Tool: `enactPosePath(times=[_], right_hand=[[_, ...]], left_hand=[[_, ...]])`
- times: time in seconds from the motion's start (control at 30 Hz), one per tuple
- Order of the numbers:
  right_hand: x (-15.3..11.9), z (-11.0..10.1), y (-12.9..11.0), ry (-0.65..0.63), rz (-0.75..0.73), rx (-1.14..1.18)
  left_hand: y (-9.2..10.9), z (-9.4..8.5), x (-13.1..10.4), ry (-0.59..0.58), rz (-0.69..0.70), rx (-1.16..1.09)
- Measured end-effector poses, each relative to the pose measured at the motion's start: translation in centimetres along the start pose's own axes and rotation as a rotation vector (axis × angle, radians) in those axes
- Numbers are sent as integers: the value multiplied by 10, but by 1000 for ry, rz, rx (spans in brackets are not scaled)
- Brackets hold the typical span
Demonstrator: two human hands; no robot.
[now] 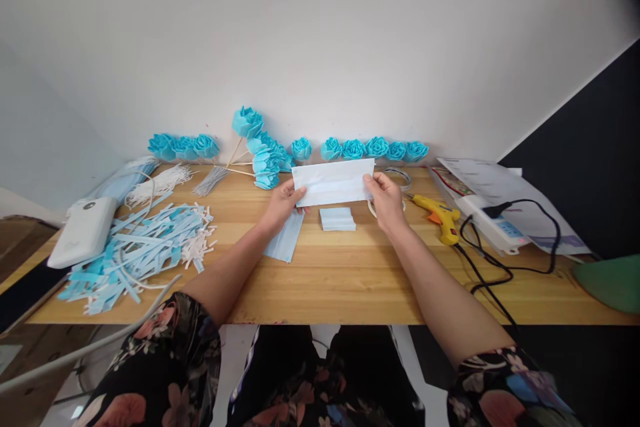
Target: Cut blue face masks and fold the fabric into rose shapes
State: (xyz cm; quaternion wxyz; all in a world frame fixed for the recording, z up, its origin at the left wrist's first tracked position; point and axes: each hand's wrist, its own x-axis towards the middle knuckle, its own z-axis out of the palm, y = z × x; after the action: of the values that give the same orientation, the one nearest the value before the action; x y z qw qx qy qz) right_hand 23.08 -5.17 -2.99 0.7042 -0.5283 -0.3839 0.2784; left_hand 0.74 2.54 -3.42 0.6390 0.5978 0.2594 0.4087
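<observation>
Between my two hands a pale blue face mask [334,183], with no ear loops showing, is spread flat above the table. My left hand [284,203] pinches its left end, thumb in front. The right end is gripped by my right hand [385,197] in the same way. Beneath my left hand lies another light blue mask piece [286,240] on the wood. A small stack of cut blue mask rectangles [337,219] sits just below the held mask. Behind my right hand a white ring-shaped item [373,208] is partly hidden.
Blue fabric flowers [377,147] line the wall, some on sticks. Cut strips [150,247] heap at left beside a white power bank [85,230]. A yellow glue gun [443,217] and a power strip [495,223] with black cords lie at right on the wooden table [350,287].
</observation>
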Motion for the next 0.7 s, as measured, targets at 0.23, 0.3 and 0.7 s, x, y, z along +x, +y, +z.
enactPosePath(times=[0.23,0.3,0.7], right_hand=[[6,0,2,37,130,156],[7,0,1,54,153,211],[-16,14,-17,-168,262,99]], left_hand=[[0,1,-3,-125,-116,-105],[2,0,-3,-210,-193,-196],[16,9,-18,-388,-396,-113]])
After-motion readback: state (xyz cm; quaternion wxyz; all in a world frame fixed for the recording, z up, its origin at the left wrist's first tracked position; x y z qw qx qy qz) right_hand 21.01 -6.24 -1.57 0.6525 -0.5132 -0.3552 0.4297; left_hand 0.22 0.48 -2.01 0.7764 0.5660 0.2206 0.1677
